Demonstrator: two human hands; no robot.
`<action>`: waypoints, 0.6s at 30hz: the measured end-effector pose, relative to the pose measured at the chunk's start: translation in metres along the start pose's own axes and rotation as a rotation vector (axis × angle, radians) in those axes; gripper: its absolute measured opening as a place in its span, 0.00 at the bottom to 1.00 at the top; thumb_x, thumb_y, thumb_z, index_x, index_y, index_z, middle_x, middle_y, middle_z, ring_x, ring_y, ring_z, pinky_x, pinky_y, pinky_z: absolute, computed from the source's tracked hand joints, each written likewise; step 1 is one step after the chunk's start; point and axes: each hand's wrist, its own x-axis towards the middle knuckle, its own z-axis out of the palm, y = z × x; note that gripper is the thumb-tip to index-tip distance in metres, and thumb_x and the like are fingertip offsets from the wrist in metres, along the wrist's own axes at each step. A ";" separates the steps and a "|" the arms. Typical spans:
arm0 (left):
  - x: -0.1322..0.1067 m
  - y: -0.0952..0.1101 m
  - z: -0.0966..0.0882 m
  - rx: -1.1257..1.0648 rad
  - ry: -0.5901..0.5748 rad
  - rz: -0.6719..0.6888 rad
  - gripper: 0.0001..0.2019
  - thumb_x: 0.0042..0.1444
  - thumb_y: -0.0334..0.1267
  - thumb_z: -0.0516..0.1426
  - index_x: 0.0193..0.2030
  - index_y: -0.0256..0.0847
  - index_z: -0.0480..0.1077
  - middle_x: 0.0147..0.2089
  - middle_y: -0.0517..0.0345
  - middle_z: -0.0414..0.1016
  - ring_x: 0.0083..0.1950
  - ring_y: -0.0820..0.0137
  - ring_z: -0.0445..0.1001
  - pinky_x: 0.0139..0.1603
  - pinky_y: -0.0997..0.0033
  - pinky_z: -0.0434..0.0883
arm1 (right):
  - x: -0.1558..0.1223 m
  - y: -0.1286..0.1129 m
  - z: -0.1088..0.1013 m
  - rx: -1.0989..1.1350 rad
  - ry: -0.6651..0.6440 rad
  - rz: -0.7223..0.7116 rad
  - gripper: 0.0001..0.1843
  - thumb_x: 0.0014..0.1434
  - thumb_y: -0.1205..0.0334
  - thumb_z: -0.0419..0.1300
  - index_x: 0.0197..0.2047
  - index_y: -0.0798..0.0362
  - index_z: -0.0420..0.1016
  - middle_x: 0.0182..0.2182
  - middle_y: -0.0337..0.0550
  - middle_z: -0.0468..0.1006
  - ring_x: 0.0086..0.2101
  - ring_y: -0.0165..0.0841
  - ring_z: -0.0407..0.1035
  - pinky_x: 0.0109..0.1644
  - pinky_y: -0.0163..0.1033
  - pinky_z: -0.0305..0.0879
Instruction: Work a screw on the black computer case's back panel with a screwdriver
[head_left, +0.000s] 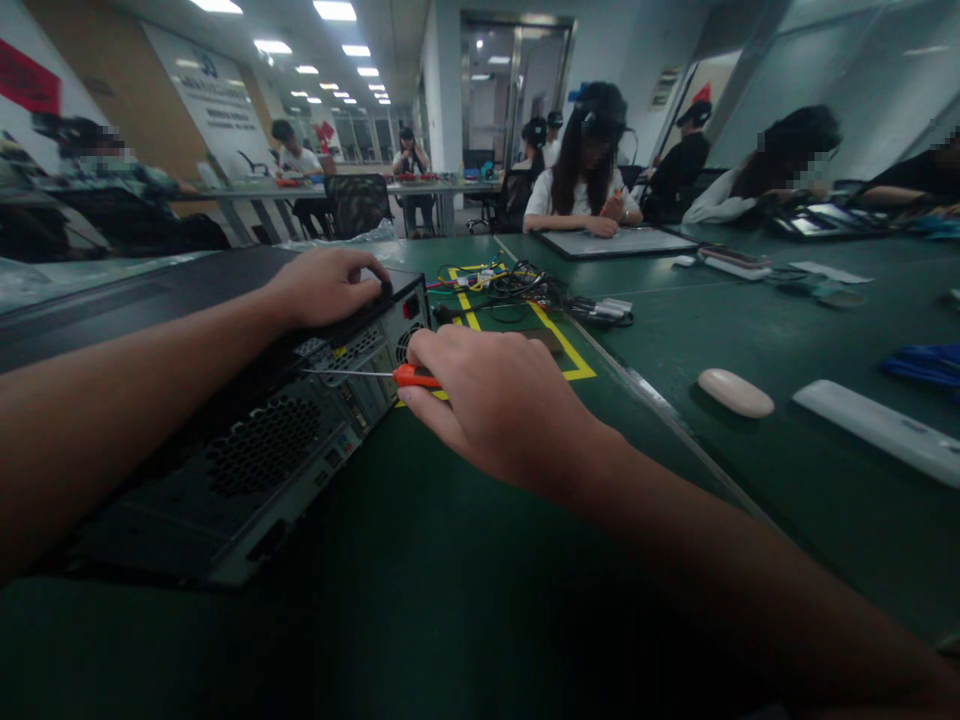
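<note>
A black desktop computer case [247, 450] lies on its side on the green table [420, 600], its rear panel facing me. My left hand [326, 285] rests on the case's top far corner, fingers curled over the edge. My right hand [495, 405] is closed around a screwdriver with an orange handle [415, 376]. Its thin metal shaft points left and its tip touches the rear panel near the vents.
A tangle of cables [517, 290] lies inside a yellow-taped square behind the case. A pale oval mouse [735, 392] and a white keyboard [877, 430] sit to the right. Several other people sit at tables across and beyond.
</note>
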 end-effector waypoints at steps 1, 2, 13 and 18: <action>-0.001 0.001 -0.001 0.000 -0.001 0.012 0.24 0.66 0.44 0.54 0.61 0.36 0.83 0.39 0.49 0.80 0.40 0.59 0.74 0.45 0.58 0.67 | 0.000 0.000 0.000 -0.003 -0.007 0.006 0.13 0.78 0.55 0.58 0.50 0.54 0.80 0.44 0.49 0.86 0.42 0.43 0.81 0.33 0.43 0.47; -0.002 0.001 -0.001 -0.001 0.001 0.022 0.24 0.67 0.43 0.54 0.61 0.35 0.83 0.39 0.49 0.80 0.40 0.59 0.73 0.45 0.58 0.66 | 0.000 -0.001 0.001 -0.005 -0.014 0.011 0.14 0.78 0.54 0.57 0.49 0.54 0.80 0.44 0.49 0.86 0.42 0.43 0.81 0.33 0.43 0.47; 0.003 -0.002 0.001 -0.027 0.004 -0.022 0.24 0.63 0.45 0.56 0.60 0.40 0.85 0.37 0.49 0.81 0.39 0.56 0.76 0.45 0.56 0.69 | 0.001 0.001 0.002 0.023 -0.024 -0.019 0.15 0.77 0.59 0.58 0.61 0.53 0.77 0.46 0.46 0.87 0.40 0.43 0.80 0.34 0.45 0.48; 0.004 -0.004 0.003 -0.031 0.016 -0.025 0.25 0.62 0.46 0.56 0.60 0.42 0.85 0.37 0.49 0.81 0.39 0.55 0.76 0.45 0.55 0.70 | 0.002 0.000 0.001 0.002 -0.042 -0.007 0.14 0.77 0.63 0.54 0.59 0.52 0.77 0.45 0.47 0.87 0.40 0.42 0.81 0.33 0.44 0.47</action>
